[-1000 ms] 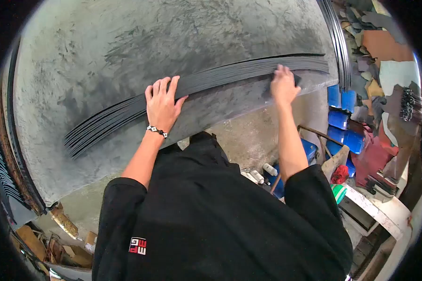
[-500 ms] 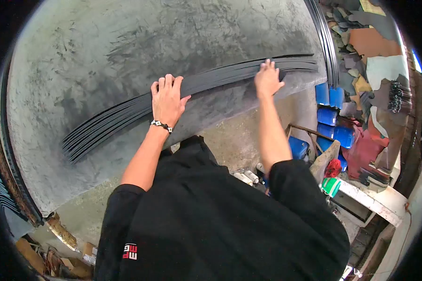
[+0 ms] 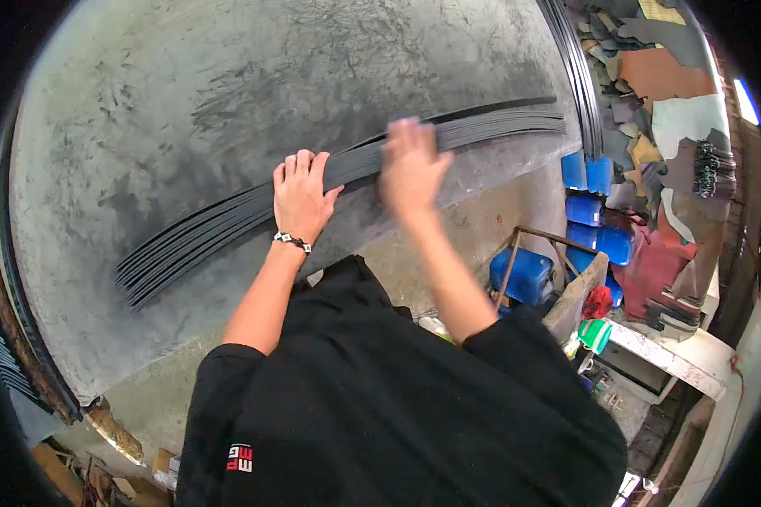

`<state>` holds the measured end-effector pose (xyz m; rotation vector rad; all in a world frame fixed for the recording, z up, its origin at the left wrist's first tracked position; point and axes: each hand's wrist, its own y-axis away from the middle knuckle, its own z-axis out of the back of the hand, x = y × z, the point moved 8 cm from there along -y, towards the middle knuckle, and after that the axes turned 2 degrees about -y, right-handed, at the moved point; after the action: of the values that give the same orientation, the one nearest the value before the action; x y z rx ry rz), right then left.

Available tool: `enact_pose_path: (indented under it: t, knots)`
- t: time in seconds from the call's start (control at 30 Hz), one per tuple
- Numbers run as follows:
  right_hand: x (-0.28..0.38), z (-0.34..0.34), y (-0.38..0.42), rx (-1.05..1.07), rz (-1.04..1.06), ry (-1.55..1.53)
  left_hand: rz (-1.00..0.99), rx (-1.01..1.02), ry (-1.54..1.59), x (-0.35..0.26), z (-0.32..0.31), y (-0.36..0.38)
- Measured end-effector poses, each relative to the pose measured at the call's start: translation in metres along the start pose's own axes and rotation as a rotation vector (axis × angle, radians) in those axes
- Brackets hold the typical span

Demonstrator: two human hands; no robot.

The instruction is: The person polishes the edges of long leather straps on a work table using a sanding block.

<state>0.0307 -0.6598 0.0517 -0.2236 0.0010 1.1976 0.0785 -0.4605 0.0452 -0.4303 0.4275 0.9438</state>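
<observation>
A bundle of long, thin dark grey strips (image 3: 203,226) lies in a gentle curve across the grey, smudged table (image 3: 254,68). Its left ends fan apart slightly, while the right part is packed closer. My left hand (image 3: 301,193), with a beaded bracelet at the wrist, grips the bundle near its middle, fingers over the far edge and thumb on the near side. Over the strips to the right is my right hand (image 3: 414,173), blurred, its fingers stretched out and thumb apart. One darker strip (image 3: 490,107) lies along the far side of the bundle, separated from it at the right.
More long dark strips (image 3: 577,80) hang over the table's right edge. Beyond are piled leather-like scraps (image 3: 664,76) and blue containers (image 3: 520,275). A green-and-white object (image 3: 594,335) sits lower right, and cardboard boxes (image 3: 162,463) stand at the lower left.
My right hand has slid left along the strips, towards my left hand. My left hand keeps its grip in about the same place.
</observation>
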Motion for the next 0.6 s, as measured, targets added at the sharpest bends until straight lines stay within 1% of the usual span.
enact_pose_path:
  t: [0.03, 0.07, 0.1, 0.13, 0.17, 0.23, 0.27, 0.3, 0.33, 0.37, 0.4, 0.43, 0.47, 0.5, 0.57, 0.6]
  knots:
    - [0.055, 0.015, 0.028, 0.022, 0.128, -0.076, -0.007, 0.000, -0.018, 0.000, -0.003, 0.002]
    - [0.089, 0.024, 0.055, 0.032, 0.236, -0.150, -0.018, 0.000, -0.040, 0.003, -0.002, 0.001]
    - [0.091, 0.027, 0.071, 0.025, 0.301, -0.174, -0.046, 0.001, -0.064, 0.002, -0.001, -0.001]
    - [0.062, 0.025, 0.062, -0.009, 0.361, -0.204, -0.007, 0.009, 0.021, 0.001, 0.000, -0.001]
    - [0.022, 0.024, 0.035, 0.146, 0.267, -0.158, -0.018, 0.004, 0.009, 0.001, 0.000, -0.005]
    - [-0.088, 0.007, -0.002, 0.017, 0.008, 0.015, -0.010, 0.000, -0.010, 0.002, -0.003, 0.000]
    - [-0.140, 0.008, -0.017, 0.173, -0.293, -0.145, -0.009, -0.001, -0.007, 0.001, -0.003, 0.002]
    - [-0.202, -0.049, -0.016, -0.092, -0.320, -0.049, -0.009, -0.007, -0.007, 0.001, -0.004, 0.002]
    - [-0.191, -0.049, -0.019, -0.039, -0.384, -0.008, -0.008, -0.009, -0.005, 0.001, -0.004, 0.003]
    - [-0.134, -0.030, -0.012, -0.011, -0.298, 0.003, -0.009, -0.014, -0.004, 0.000, -0.003, 0.001]
    - [-0.059, -0.007, 0.001, -0.035, -0.110, 0.009, -0.022, -0.030, -0.007, 0.000, -0.002, -0.005]
    - [0.011, 0.013, 0.023, -0.041, 0.050, -0.092, -0.031, -0.034, -0.012, 0.001, -0.002, -0.005]
    - [0.068, 0.034, 0.051, 0.016, 0.204, -0.275, -0.037, -0.027, -0.017, -0.001, -0.001, 0.000]
    - [0.067, 0.034, 0.055, -0.001, 0.231, -0.266, -0.027, -0.006, -0.013, -0.001, -0.002, 0.002]
    - [0.040, 0.038, 0.061, -0.047, 0.288, -0.242, -0.010, 0.023, -0.004, -0.001, -0.002, 0.000]
    - [-0.006, 0.026, 0.039, -0.002, 0.214, -0.162, -0.009, 0.011, -0.004, -0.002, -0.001, 0.000]
